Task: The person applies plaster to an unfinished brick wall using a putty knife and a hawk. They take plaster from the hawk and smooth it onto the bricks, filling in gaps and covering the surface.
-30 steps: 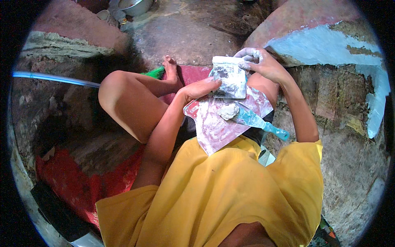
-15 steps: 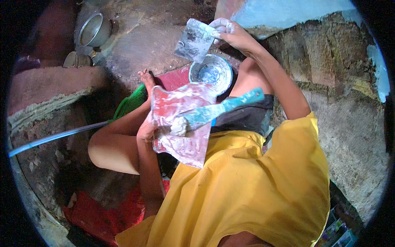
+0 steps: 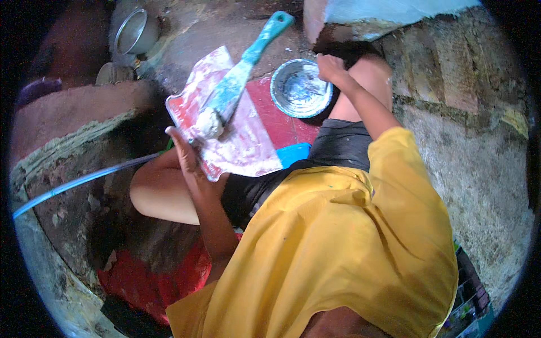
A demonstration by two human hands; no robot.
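Observation:
My left hand point(image 3: 186, 149) grips the near-left edge of a red board point(image 3: 251, 149) smeared with white paste, its fingers partly hidden beneath. Across the board lies a teal-handled putty knife point(image 3: 234, 81), handle pointing away, with a lump of white paste point(image 3: 209, 124) by its blade. My right hand point(image 3: 331, 67) is closed at the right rim of a round bowl point(image 3: 275, 93) coated inside with whitish paste. From its fingers a thin flat scraper point(image 3: 317, 85) reaches down into the bowl; its lower edge is hard to make out.
The bowl stands on a red surface point(image 3: 282, 127) between my legs, near a blue piece point(image 3: 294, 154). A metal pot point(image 3: 147, 34) sits at the far left, beyond a raised ledge point(image 3: 79, 112). A pale hose point(image 3: 84, 183) runs in from the left. Rough wall point(image 3: 479, 163) rises at right.
My right hand has lowered the scraper from above the bowl into it. The board has tilted and shifted left and away, and the putty knife's handle now points farther from me.

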